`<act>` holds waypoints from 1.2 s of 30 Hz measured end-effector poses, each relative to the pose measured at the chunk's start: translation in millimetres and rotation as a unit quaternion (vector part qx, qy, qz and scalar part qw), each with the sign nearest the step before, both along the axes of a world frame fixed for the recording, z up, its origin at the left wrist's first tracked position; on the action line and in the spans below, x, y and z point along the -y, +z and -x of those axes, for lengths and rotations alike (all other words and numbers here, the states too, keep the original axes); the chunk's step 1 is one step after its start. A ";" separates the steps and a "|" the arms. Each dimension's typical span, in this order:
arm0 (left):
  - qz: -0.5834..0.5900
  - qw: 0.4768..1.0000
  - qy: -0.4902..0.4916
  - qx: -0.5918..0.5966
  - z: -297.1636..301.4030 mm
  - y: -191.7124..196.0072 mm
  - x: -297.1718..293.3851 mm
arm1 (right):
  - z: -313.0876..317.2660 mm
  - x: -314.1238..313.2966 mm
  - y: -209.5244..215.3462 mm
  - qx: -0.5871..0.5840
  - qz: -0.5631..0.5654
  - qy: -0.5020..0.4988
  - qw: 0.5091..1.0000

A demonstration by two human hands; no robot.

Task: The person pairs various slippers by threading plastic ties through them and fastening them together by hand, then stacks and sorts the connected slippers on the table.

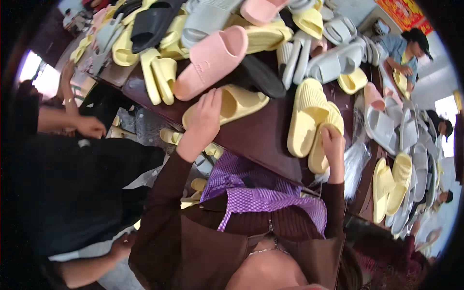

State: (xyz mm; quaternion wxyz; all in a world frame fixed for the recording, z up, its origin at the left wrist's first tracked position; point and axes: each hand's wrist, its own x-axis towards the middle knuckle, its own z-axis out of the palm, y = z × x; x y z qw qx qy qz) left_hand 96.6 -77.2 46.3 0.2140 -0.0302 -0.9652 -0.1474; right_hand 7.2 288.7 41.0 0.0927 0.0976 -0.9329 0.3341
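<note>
A yellow slipper [246,104] lies on its side along the near edge of the dark red table, its foot opening facing right. My left hand [205,116] grips it by the upper, fingers laid across the strap; the thumb is hidden. To the right, my right hand [333,145] is closed on another yellow slipper [316,157], which partly sits under a ribbed yellow slipper [305,113]. Just beyond my left hand, a pink slipper [212,63] rests against a black slipper [261,77] on the pile.
Heaped grey, yellow, black and pink slippers cover the far table [343,104]. At right, more grey slippers [384,128] and a yellow pair [391,186] lie beside clear plastic wrap [357,164]. A person in black [92,183] stands close on my left; another person [406,53] works at the far right.
</note>
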 end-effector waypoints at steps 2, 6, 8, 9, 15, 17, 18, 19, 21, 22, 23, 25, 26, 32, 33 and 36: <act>-0.012 0.996 -0.018 -0.088 -13.0 17.2 -14.7 | -4.1 -1.0 7.5 0.012 0.007 -0.020 1.000; -0.149 0.978 -0.118 -0.082 -28.9 12.4 -55.8 | -7.5 -15.2 20.4 -0.019 -0.049 -0.025 0.998; -0.208 0.961 -0.172 -0.054 -21.0 10.8 -79.5 | -16.1 -21.2 24.6 -0.028 0.008 -0.032 0.999; -0.214 0.956 -0.195 -0.037 -15.9 10.8 -92.4 | -25.7 -25.5 26.5 -0.027 0.008 -0.053 0.998; -0.098 0.929 -0.356 -0.038 49.5 6.8 -167.8 | -80.2 -63.8 32.6 0.012 0.041 -0.094 0.995; -0.078 0.926 -0.366 -0.056 86.2 -9.4 -189.3 | -94.8 -74.4 35.5 0.014 0.038 -0.108 0.993; -0.059 0.926 -0.366 -0.073 99.0 -15.4 -200.2 | -101.6 -78.9 38.8 0.004 0.041 -0.124 0.991; -0.061 0.920 -0.381 -0.069 104.3 -15.6 -208.8 | -109.1 -83.6 41.5 -0.006 0.044 -0.140 0.989; -0.025 0.948 -0.317 0.023 113.2 -12.1 -219.3 | -123.6 -98.3 38.7 -0.011 0.048 -0.169 0.984; -0.004 0.957 -0.281 0.069 117.0 -10.5 -223.2 | -129.2 -109.7 33.9 -0.027 0.045 -0.186 0.981; -0.003 0.954 -0.291 0.076 120.4 -9.5 -225.0 | -134.1 -120.6 28.8 -0.042 0.042 -0.200 0.978; -0.010 0.952 -0.301 0.059 122.8 -9.6 -224.2 | -143.1 -133.0 20.4 -0.045 0.042 -0.219 0.974; -0.013 0.952 -0.302 0.051 121.4 -10.8 -224.3 | -145.5 -135.5 18.8 -0.047 0.056 -0.225 0.972; -0.007 0.953 -0.301 0.027 107.7 -19.1 -223.6 | -152.7 -126.1 21.6 -0.033 0.125 -0.173 0.976; -0.007 0.954 -0.299 0.016 106.4 -21.0 -222.9 | -153.7 -122.5 22.8 -0.025 0.129 -0.172 0.976; -0.010 0.953 -0.302 -0.005 96.9 -17.1 -220.9 | -158.7 -114.2 26.3 -0.023 0.116 -0.103 0.988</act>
